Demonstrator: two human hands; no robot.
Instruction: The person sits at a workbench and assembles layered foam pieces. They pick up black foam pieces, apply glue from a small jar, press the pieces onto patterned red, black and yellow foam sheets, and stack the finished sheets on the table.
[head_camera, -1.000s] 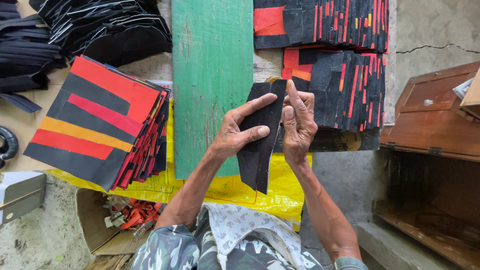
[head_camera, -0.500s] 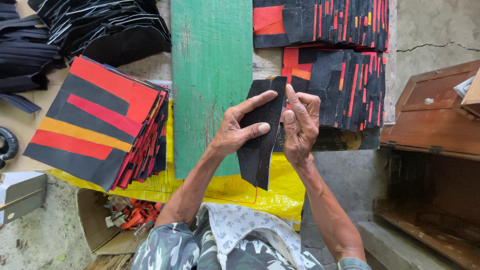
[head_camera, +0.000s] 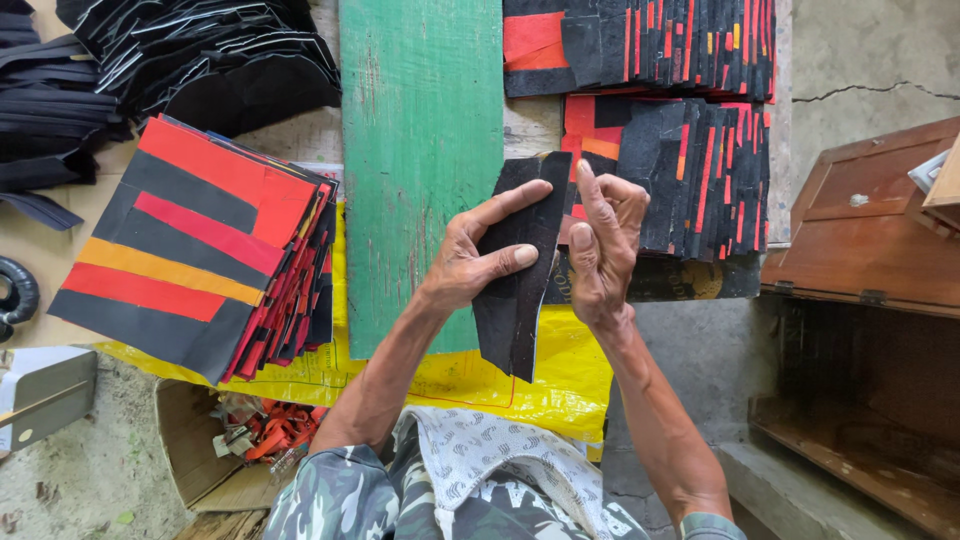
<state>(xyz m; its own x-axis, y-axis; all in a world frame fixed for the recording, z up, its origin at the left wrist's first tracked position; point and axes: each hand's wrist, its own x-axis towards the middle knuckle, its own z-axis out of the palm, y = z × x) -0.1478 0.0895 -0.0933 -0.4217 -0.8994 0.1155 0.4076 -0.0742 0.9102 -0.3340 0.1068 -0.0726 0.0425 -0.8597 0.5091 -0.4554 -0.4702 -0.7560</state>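
Head view: both hands (head_camera: 470, 265) (head_camera: 600, 250) pinched on black strips (head_camera: 515, 290) above green board (head_camera: 420, 150), yellow sheet (head_camera: 560, 375).

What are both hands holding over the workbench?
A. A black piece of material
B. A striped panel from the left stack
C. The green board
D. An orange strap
A: the left hand and right hand together grip a black piece, held above the green board and yellow sheet.
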